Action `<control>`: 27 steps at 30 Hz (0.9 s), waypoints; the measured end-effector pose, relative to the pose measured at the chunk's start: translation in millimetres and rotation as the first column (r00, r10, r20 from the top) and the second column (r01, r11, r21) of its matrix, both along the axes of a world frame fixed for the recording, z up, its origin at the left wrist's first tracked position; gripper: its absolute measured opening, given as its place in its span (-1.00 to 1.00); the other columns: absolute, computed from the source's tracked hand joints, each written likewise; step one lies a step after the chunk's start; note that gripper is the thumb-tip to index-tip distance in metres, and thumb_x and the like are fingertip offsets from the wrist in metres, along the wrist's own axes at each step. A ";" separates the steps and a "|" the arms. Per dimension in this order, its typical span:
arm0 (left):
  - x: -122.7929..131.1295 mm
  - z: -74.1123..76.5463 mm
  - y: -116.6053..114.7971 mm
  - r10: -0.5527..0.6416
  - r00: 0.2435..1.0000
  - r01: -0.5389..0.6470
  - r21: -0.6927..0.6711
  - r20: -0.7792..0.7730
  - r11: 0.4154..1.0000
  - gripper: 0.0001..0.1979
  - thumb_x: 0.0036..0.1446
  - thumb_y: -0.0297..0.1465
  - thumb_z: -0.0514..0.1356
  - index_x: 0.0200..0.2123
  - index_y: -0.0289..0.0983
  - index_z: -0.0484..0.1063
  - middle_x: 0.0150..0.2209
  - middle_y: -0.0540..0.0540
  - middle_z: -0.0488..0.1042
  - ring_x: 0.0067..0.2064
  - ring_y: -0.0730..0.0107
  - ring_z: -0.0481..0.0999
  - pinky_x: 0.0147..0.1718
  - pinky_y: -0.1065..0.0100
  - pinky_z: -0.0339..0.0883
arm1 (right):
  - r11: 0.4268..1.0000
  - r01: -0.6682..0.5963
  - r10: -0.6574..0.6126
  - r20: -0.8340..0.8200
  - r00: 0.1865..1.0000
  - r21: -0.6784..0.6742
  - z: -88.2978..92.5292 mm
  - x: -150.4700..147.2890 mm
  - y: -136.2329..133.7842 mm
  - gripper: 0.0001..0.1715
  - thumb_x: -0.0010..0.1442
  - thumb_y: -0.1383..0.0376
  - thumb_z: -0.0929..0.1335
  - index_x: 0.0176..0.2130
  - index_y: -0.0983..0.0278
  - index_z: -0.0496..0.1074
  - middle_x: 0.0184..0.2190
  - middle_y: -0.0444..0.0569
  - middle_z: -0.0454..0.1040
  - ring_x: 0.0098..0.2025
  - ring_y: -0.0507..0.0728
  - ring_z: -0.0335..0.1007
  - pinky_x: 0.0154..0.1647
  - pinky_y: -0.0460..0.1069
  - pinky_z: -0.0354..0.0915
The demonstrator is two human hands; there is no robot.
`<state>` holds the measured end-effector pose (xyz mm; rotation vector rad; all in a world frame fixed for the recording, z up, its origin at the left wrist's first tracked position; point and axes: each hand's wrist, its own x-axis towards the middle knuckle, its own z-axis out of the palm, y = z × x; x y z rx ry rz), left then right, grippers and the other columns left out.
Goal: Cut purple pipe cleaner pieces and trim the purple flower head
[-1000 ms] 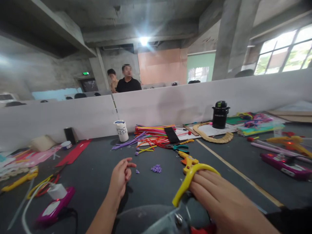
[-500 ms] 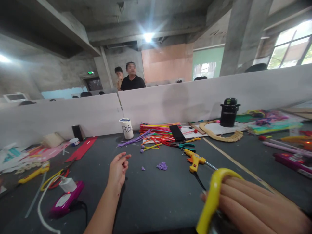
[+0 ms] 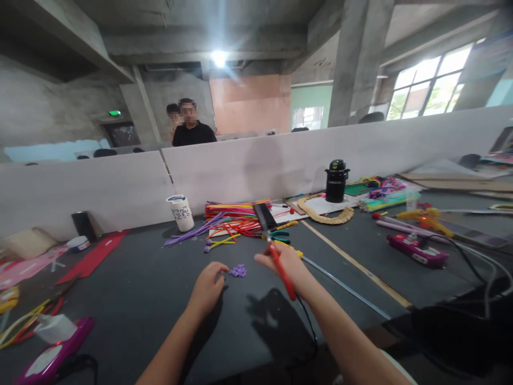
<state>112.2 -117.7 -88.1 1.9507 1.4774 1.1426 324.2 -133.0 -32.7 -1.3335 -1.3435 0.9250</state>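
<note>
A small pile of purple cut pieces (image 3: 238, 271) lies on the dark tabletop. My left hand (image 3: 209, 289) rests just left of it, fingers loosely bent and fingertips at the pile's edge; I see nothing held in them. Red-handled scissors (image 3: 281, 270) are in my right hand (image 3: 294, 270), held above the table with the metal end pointing up and away. That hand's thumb sticks out to the left. Behind it, the yellow glue gun (image 3: 297, 252) is mostly hidden, with a clear glue stick (image 3: 344, 286) trailing to the right.
Behind the pile lie purple pipe cleaners (image 3: 196, 230), a bundle of coloured ones (image 3: 230, 209), a phone (image 3: 264, 216) and green-handled pliers (image 3: 280, 235). A white cup (image 3: 180, 214) stands by the partition. Magenta power strips sit left (image 3: 52, 350) and right (image 3: 417, 250).
My right hand has swung from the lower right to the middle with the scissors. My left hand has come down to the purple pile; the stray purple piece no longer shows apart. The view has turned right.
</note>
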 end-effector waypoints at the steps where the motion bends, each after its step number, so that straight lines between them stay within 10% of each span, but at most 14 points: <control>1: 2.8 -3.5 1.8 -0.015 0.998 0.016 0.004 -0.053 1.000 -0.75 -0.17 -0.60 0.05 -0.45 -0.23 0.45 -0.37 -0.06 0.43 -0.29 0.31 0.39 -0.20 0.27 0.22 | 0.999 0.028 -0.030 0.062 0.998 0.039 -0.5 -0.9 0.9 -0.79 -0.25 0.29 0.42 -0.58 0.26 0.29 -0.62 -0.15 0.29 -0.45 0.11 0.24 -0.36 -0.04 0.12; 13: 14.1 -26.4 26.7 0.000 0.963 0.006 0.022 -0.271 1.000 -0.81 -0.06 -0.58 0.06 -0.55 -0.24 0.41 -0.44 -0.08 0.33 -0.29 0.28 0.30 -0.18 0.25 0.13 | 0.970 0.080 -0.175 0.428 0.887 0.231 2.4 -11.6 4.9 -0.87 -0.11 0.33 0.35 -0.44 0.30 0.34 -0.45 -0.03 0.37 -0.37 0.12 0.25 -0.38 -0.07 0.05; 19: 13.8 -10.9 13.6 0.068 0.997 -0.072 -0.073 -0.046 0.995 -0.88 -0.03 -0.47 0.05 -0.56 -0.23 0.30 -0.51 -0.01 0.31 -0.36 0.31 0.33 -0.27 0.29 0.17 | 0.981 0.061 -0.123 0.349 0.929 0.184 -0.8 -6.8 5.1 -0.88 -0.10 0.31 0.34 -0.44 0.29 0.33 -0.50 -0.08 0.33 -0.40 0.10 0.23 -0.41 -0.07 0.04; 27: 11.3 34.5 -25.2 0.007 0.898 0.123 -0.267 0.441 0.956 -0.69 -0.17 -0.28 0.21 -0.34 -0.28 0.27 -0.51 -0.04 0.45 -0.49 0.39 0.43 -0.46 0.37 0.26 | 0.956 -0.293 0.294 0.006 0.956 -0.017 -13.7 -37.0 -3.1 -0.69 -0.06 0.08 0.33 -0.51 0.29 0.31 -0.72 -0.24 0.19 -0.68 -0.04 0.10 -0.65 -0.13 0.06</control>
